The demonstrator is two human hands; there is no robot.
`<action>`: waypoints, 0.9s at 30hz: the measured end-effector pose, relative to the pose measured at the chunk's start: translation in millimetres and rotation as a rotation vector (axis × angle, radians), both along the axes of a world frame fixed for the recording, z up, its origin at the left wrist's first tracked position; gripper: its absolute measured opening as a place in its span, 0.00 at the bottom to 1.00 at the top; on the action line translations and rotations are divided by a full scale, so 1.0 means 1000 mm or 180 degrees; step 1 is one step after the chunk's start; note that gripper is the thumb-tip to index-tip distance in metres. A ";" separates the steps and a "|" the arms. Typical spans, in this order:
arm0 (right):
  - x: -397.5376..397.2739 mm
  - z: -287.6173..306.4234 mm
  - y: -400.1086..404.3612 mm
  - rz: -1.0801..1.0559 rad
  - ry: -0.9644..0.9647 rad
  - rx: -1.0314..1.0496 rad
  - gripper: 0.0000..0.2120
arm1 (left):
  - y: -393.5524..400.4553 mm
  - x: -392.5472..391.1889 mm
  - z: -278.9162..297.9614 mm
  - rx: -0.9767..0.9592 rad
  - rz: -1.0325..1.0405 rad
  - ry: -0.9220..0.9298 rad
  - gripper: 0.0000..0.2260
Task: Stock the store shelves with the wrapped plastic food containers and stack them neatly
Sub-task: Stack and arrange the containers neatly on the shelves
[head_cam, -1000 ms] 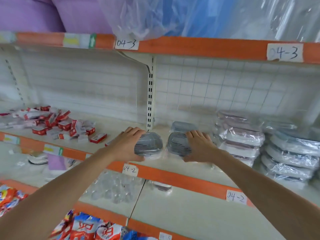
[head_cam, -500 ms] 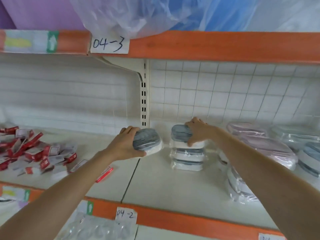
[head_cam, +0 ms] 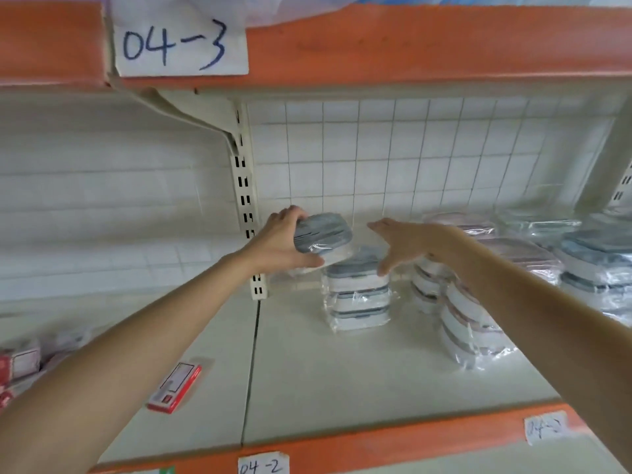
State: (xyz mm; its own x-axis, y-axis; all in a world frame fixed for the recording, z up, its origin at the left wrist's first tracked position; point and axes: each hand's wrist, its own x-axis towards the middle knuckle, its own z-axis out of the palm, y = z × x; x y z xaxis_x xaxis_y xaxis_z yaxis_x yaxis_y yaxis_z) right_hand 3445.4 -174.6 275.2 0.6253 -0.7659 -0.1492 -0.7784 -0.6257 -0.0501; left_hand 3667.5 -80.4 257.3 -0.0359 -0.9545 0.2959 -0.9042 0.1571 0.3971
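Observation:
My left hand [head_cam: 278,242] grips a wrapped container with a grey-blue lid [head_cam: 323,234], held tilted above the left side of a stack. That stack of wrapped grey-lidded containers [head_cam: 359,295] stands on the white shelf [head_cam: 342,378] near the back wall. My right hand [head_cam: 402,242] hovers over the stack's top right with fingers spread and straight, holding nothing; its thumb is close to the top container.
To the right lie leaning stacks of wrapped pink-lidded containers [head_cam: 461,323] and grey-lidded ones [head_cam: 602,265]. A red and white packet [head_cam: 176,388] lies on the left shelf section, more at the far left edge. The orange shelf edge above [head_cam: 410,46] hangs low overhead.
My right hand let go of its container on top of the stack and lifted away, open. My left hand carried its container up and right, over the stack.

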 end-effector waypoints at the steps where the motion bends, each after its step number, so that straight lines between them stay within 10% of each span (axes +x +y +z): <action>1: -0.008 0.008 0.005 -0.0046 -0.0081 -0.0075 0.49 | -0.010 -0.007 0.003 0.0037 -0.0048 0.0004 0.32; 10: -0.035 0.021 0.023 -0.0129 -0.0340 -0.0347 0.40 | -0.053 -0.046 -0.014 0.0284 -0.0516 0.0015 0.29; 18: -0.008 0.005 0.017 -0.0105 -0.0549 -0.0131 0.40 | -0.031 -0.030 -0.043 0.0595 -0.0219 0.0889 0.52; 27: -0.009 0.002 0.009 -0.0084 -0.0542 -0.0267 0.33 | -0.032 -0.047 -0.057 0.0223 0.0069 0.1497 0.55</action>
